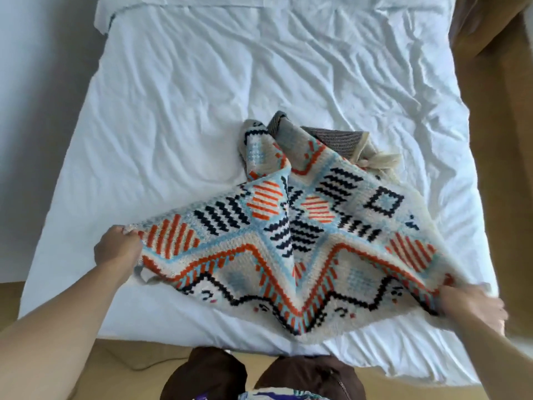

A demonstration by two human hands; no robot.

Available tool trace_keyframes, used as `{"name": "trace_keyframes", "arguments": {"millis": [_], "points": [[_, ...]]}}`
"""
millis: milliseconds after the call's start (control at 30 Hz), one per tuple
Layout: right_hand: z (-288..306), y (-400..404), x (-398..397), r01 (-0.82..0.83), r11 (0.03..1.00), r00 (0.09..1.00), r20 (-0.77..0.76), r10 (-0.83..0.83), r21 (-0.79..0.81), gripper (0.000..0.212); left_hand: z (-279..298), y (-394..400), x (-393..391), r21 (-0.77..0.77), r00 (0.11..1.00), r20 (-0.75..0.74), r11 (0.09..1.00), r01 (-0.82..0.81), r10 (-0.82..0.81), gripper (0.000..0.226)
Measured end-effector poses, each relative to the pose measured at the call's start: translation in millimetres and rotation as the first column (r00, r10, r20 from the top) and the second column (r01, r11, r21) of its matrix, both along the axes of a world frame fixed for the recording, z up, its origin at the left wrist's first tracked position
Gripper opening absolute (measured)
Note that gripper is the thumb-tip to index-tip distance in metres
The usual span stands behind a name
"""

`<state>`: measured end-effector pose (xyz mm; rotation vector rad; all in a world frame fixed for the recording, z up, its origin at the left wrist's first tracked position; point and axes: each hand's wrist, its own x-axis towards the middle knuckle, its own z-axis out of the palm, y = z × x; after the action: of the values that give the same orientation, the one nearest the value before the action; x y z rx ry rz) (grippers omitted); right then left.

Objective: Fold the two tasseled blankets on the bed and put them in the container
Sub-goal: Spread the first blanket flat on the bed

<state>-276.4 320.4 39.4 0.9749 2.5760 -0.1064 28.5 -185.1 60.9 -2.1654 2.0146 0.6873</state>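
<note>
Patterned tasseled blanket (302, 235) stretched between both hands over white bed sheet (202, 111).
Left hand (116, 249) fisted on left corner, arm extended forward; right hand (473, 304) clamped on right corner, blurred, finger detail unclear. Far end bunched mid-bed, overlapping what looks like a grey blanket (337, 138).
</note>
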Motion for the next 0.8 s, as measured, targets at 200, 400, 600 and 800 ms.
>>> {"name": "trace_keyframes", "arguments": {"millis": [200,400,600,800], "points": [[-8,-180,46,-0.539,0.763,0.829,-0.064,0.556,-0.357,0.063,-42,-42,16,0.431,0.996,0.069,0.902,0.015,-0.049,0.015],[-3,-410,58,-0.753,0.319,0.593,-0.384,0.708,-0.575,0.036,-67,-67,-19,0.681,0.983,-0.134,0.71,0.182,-0.124,0.036],[-99,-496,21,-0.836,0.5,0.521,-0.039,0.853,-0.227,0.074,-125,-82,-23,0.587,0.959,-0.249,0.767,0.261,-0.136,0.033],[-99,-474,1,-0.589,0.68,0.795,-0.161,0.585,-0.438,0.03,-128,-110,-5,0.657,0.948,-0.286,0.692,0.299,-0.137,0.04]]}}
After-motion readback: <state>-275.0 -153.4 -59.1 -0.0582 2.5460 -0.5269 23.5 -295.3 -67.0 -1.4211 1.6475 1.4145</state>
